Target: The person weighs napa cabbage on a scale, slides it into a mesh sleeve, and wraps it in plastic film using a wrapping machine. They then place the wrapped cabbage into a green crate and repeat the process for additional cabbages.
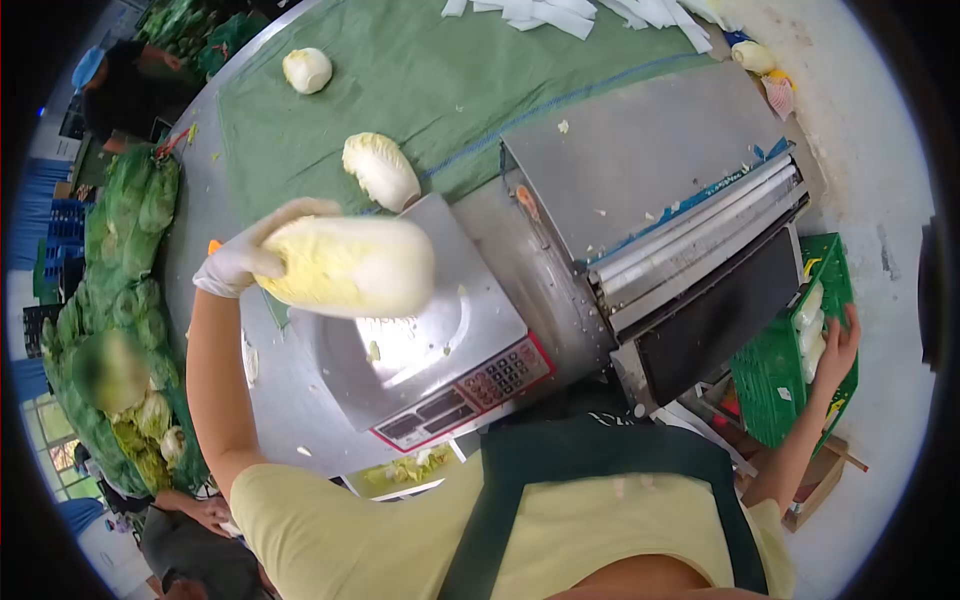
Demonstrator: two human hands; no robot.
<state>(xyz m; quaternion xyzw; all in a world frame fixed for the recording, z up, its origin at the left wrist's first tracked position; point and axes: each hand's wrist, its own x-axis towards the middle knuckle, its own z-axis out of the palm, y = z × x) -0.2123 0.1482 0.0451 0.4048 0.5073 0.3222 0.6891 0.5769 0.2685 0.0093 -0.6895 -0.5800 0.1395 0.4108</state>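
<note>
A napa cabbage (350,268), pale yellow at the leafy end and white at the base, is in my left hand (238,262), which wears a whitish glove. My fingers wrap round its leafy end, holding it over the metal pan of a digital scale (470,280). Far to the right, my right hand (840,350) reaches to a green plastic crate (770,375), its fingers apart beside white, plastic-wrapped items (810,330) inside. Beyond the scale, another napa cabbage (382,172) lies on green cloth, with a rounder trimmed one (307,71) farther off.
A film-wrapping machine (690,230) with a metal plate and roller stands right of the scale. An orange-handled tool (528,203) lies between them. White strips (540,14) lie at the table's far side. Green net sacks (130,290) line the left, where other people work.
</note>
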